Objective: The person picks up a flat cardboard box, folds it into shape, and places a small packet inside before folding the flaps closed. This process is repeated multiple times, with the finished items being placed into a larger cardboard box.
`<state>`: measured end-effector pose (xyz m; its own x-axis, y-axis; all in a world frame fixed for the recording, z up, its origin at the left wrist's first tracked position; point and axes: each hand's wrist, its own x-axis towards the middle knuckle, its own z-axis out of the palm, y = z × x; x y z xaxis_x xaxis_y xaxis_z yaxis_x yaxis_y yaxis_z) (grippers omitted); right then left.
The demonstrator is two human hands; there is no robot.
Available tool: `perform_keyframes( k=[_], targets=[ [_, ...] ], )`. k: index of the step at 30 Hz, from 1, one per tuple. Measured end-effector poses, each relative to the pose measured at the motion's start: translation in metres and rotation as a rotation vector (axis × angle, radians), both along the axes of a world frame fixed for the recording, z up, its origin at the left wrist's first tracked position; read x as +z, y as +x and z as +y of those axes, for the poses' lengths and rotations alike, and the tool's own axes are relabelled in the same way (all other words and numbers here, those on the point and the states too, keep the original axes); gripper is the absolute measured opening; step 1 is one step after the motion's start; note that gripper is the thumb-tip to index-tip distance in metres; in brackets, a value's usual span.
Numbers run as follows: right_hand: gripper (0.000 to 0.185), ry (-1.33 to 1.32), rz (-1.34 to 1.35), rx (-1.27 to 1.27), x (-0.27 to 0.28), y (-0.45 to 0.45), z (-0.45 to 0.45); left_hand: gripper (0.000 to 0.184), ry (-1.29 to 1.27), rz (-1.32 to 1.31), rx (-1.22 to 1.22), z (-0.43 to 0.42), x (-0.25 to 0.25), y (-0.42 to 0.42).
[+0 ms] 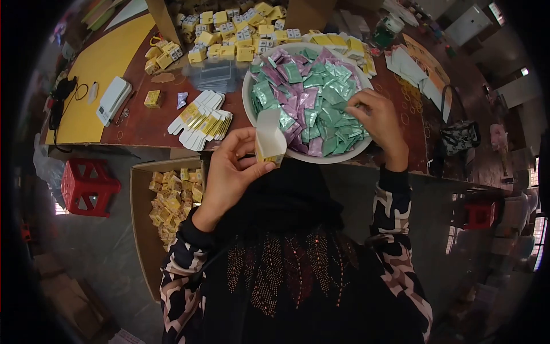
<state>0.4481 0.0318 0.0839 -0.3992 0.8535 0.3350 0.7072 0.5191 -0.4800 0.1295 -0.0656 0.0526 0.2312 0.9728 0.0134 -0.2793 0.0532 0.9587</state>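
My left hand (232, 169) holds a small yellow-and-white carton (270, 144) between thumb and fingers, its white flap up and its top open. The white inside shows. Over the right side of a round white basin (247, 103), my right hand (375, 117) has its fingers pinched together at the sachets. Whether a sachet is between those fingertips I cannot make out. Green sachets (329, 123) and purple sachets (306, 97) fill the basin in a heap. Left of the basin lies a stack of flattened cartons (200, 120), white and yellow.
A cardboard box (140, 200) of folded yellow cartons (175, 200) stands below the table edge. More yellow-and-white boxes (229, 34) are piled behind the basin. On the left are a white scale (114, 100) and a red stool (90, 186). A patterned pouch (460, 136) lies right.
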Motion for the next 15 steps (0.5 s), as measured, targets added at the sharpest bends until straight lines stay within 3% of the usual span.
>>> perform_keyframes(
  k=[1,3,6,8,15],
  targets=[
    [0.024,-0.006,0.005,0.008,0.001,-0.007,-0.005,0.054,0.045,0.027,0.018,0.001,-0.002,0.005],
    [0.026,-0.225,0.687,-0.001,0.004,-0.028,-0.021,0.056,0.085,0.087,0.068,0.002,-0.005,0.016],
    [0.032,-0.375,0.857,0.051,0.027,-0.071,-0.058,0.056,0.154,0.23,0.1,0.002,-0.01,0.03],
    [0.036,-0.38,0.87,0.029,0.019,-0.089,-0.068,0.056,0.192,0.24,0.158,0.0,-0.012,0.035],
    [0.021,-0.109,0.479,0.069,0.004,-0.104,-0.068,0.056,0.279,0.264,0.234,-0.005,-0.01,0.036]
  ],
)
